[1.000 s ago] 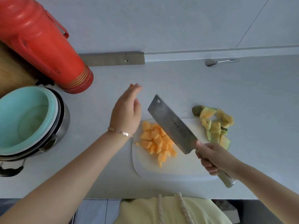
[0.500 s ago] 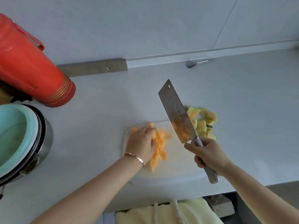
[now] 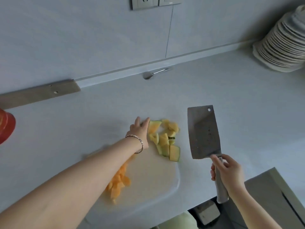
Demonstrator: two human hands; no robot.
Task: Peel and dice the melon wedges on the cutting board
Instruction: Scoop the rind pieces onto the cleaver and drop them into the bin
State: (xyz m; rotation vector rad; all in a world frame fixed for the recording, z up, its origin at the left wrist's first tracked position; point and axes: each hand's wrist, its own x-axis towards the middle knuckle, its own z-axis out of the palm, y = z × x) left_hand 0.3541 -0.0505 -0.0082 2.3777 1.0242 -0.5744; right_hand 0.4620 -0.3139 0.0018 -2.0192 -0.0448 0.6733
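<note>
A white cutting board (image 3: 153,184) lies on the pale counter. Orange melon dice (image 3: 118,180) are heaped on its left part, partly hidden under my left forearm. A pile of green-and-yellow melon peels (image 3: 165,139) sits at the board's far right corner. My left hand (image 3: 139,129) reaches across the board, fingers spread, its fingertips against the left edge of the peel pile. My right hand (image 3: 226,172) grips the handle of a broad steel cleaver (image 3: 203,131), held in the air to the right of the board, blade pointing away from me.
A metal spoon (image 3: 153,73) lies by the back wall. A tall stack of white plates (image 3: 282,43) stands at the far right. A red thermos (image 3: 6,128) shows at the left edge. The counter edge drops off at lower right.
My left hand left the orange dice and reached over to the peels. My right hand carried the cleaver off to the right of the board. The view swung right; the pot is out of frame.
</note>
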